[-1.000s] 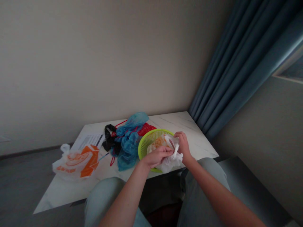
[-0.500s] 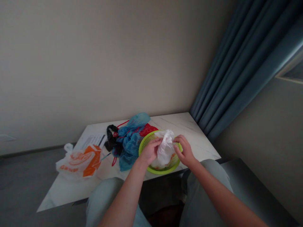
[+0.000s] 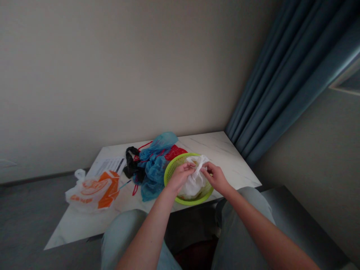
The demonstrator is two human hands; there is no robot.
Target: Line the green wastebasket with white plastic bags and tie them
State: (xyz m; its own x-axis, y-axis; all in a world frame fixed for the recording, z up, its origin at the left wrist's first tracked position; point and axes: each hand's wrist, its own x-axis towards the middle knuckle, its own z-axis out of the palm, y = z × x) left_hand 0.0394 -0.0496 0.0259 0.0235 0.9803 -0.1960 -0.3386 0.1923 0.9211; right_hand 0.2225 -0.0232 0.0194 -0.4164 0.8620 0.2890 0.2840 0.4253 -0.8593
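Note:
A white plastic bag sits in a lime-green mesh basket, its top gathered and twisted. My left hand pinches the gathered neck from the left, fingers closed on the plastic. From the right, my right hand grips the same neck, thumb and fingertips pressed together. Both sets of fingertips nearly meet above the basket. What lies inside the bag is hard to make out through the plastic.
Left of the basket lie crumpled blue plastic bags, a red bag and a black bag. A white-and-orange shopping bag rests beside a printed sheet on the marble-patterned table. A blue curtain hangs at right.
My right hand has moved left, bringing its fingertips close to my left hand at the bag's neck. The bag's top is now lower and drawn tighter between both hands.

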